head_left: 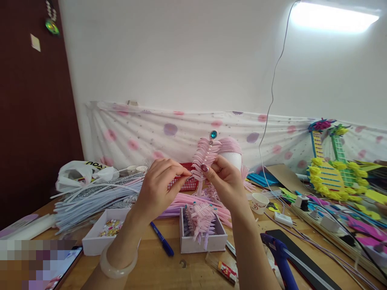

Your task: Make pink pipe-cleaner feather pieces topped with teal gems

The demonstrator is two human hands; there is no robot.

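Gripping pink frond point(198, 154) upright in right hand point(225, 181), above white box point(217, 245); pinching its lower edge with left hand point(165, 187); seems well along, already bearing pearls point(206, 156) and teal gem point(213, 135); perhaps needs slight shaping.

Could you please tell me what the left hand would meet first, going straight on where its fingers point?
The left hand would likely meet the pink ornament in the right hand, and may already be touching it.

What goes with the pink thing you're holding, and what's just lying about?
Probably belongs: pink leafy piece in the right hand, left hand at its edge; similar pieces in a white box; perhaps the glue gun.

Probably just lying about: paper cup, plastic bag, guitar shapes.
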